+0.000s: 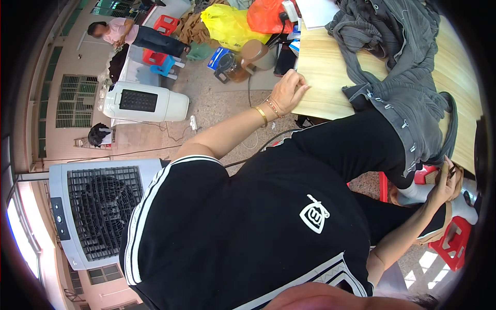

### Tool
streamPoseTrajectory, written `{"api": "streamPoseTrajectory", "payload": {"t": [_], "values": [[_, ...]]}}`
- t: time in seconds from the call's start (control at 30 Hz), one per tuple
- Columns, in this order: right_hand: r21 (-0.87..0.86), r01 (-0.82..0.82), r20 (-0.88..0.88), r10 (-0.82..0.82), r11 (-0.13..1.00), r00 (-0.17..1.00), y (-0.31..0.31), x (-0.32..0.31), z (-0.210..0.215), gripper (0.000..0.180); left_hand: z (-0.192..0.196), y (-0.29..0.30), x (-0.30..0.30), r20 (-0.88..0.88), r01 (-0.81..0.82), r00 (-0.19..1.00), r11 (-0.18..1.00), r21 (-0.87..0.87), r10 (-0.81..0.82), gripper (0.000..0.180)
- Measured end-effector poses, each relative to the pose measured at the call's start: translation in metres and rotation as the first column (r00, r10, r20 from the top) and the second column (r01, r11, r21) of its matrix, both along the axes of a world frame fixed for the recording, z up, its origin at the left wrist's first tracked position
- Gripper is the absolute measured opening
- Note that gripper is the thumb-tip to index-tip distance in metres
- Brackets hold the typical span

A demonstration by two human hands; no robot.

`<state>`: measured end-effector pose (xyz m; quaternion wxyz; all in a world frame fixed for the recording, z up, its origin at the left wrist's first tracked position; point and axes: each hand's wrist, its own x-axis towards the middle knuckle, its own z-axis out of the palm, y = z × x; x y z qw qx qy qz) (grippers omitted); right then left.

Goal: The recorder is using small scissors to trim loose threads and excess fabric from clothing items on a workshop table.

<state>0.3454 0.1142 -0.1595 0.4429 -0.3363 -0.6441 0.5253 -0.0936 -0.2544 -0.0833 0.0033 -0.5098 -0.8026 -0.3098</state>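
Note:
A grey ribbed garment [403, 77] spreads over the light wood table [323, 72] and hangs onto my black-trousered lap. Silvery metal fasteners [404, 124] line its lower edge. My left hand [290, 92], with bracelets at the wrist, leans on the table's near left edge, fingers curled in and nothing seen in them. At the right, below the garment's hanging end, my right hand [448, 181] has its fingers pinched around a small dark thing [452, 172]. Its kind is too small to make out. The hand is close to the cloth, but touching or apart I cannot tell.
A yellow plastic bag [227, 26] and a red bag [268, 18] lie beyond the table's left side, near a dark phone [285, 59]. Red stools [454, 243] stand at the right. Air coolers [106, 212] stand left. A person [116, 33] is farther off.

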Motion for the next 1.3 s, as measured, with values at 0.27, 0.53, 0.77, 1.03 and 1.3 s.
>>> {"api": "streamPoseTrajectory", "payload": {"t": [0.27,0.53,0.77,1.03,1.3], "values": [[0.113,-0.001,0.141,-0.015,0.994,0.990,-0.005,-0.030,0.022,0.023,-0.003,-0.004,-0.004,0.010,-0.019,1.000,1.000,-0.019,0.020,0.020],[-0.103,-0.040,-0.001,0.040,0.994,0.999,-0.007,-0.027,-0.005,0.021,-0.002,-0.001,0.000,-0.004,-0.047,0.999,0.999,-0.022,0.047,0.019],[0.027,0.065,0.003,-0.065,0.998,0.998,-0.014,-0.024,-0.010,0.025,-0.002,0.005,-0.010,-0.109,-0.093,0.991,0.986,-0.140,0.078,0.017],[-0.031,0.115,-0.074,-0.117,0.993,0.990,-0.131,-0.034,0.064,0.016,0.067,0.038,0.001,-0.040,0.230,0.973,0.971,0.065,-0.227,0.007],[0.365,-0.120,0.074,0.099,0.923,0.992,-0.178,-0.088,0.137,0.049,0.105,0.109,0.077,0.266,0.518,0.764,0.805,0.290,-0.588,0.022]]}}
